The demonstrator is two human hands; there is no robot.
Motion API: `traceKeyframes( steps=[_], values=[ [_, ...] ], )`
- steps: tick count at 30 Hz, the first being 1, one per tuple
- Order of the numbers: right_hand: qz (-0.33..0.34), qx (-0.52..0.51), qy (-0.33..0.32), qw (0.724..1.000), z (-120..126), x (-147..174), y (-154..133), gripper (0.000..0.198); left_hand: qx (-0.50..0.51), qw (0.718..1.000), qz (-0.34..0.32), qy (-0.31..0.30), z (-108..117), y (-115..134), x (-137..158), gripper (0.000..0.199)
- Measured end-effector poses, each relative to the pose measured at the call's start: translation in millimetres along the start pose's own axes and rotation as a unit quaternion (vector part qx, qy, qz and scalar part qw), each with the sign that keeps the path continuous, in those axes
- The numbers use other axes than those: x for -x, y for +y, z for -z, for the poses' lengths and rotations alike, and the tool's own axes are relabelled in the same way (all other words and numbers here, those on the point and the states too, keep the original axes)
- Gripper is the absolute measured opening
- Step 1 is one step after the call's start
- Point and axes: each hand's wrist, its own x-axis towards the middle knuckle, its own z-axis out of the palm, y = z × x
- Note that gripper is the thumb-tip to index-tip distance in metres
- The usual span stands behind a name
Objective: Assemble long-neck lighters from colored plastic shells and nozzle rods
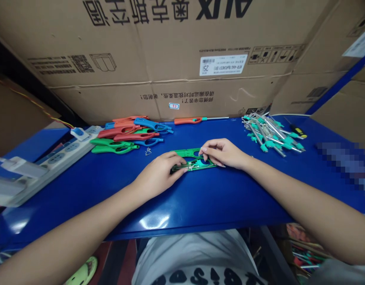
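An opened green lighter casing [186, 152] lies on the blue table, with a dark, clear-looking tank and turquoise parts [200, 163] in its near half. My left hand [158, 172] grips the left end of this half, thumb on the near side and fingers over the top. Over the right end, my right hand [226, 153] has its thumb and fingers pinched together at the casing; whatever they hold is too small to make out. Beyond my left hand lie a few tiny metal pieces [148, 151].
Several red, blue and green lighter casings [128, 134] are piled back left, beside a white power strip [56, 158]. An orange long-nosed lighter [190, 120] lies near the cardboard wall [170, 51]. Back right are metal tubes with turquoise parts [270, 132] and a yellow-black screwdriver [298, 131].
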Motion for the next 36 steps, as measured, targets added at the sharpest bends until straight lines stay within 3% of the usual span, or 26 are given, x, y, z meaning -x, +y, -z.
traceKeyframes(
  steps=[13,19,25,36],
  values=[
    [0.004,0.008,-0.010,1.000,-0.2,1.4,1.5,0.033,0.060,0.998,0.022,0.020,-3.0,-1.6,-0.5,0.013],
    [0.077,0.071,-0.081,0.991,-0.9,5.6,5.1,0.038,0.026,0.999,0.039,0.016,-2.7,1.9,1.6,0.015],
    [0.134,0.175,-0.087,0.972,-1.2,7.2,4.8,0.034,0.036,0.999,0.017,0.020,-2.4,1.2,2.2,0.014],
    [0.223,0.226,-0.080,0.945,-3.0,10.1,1.9,0.026,0.056,0.998,-0.001,0.018,-1.7,-2.3,1.1,0.014]
  ],
)
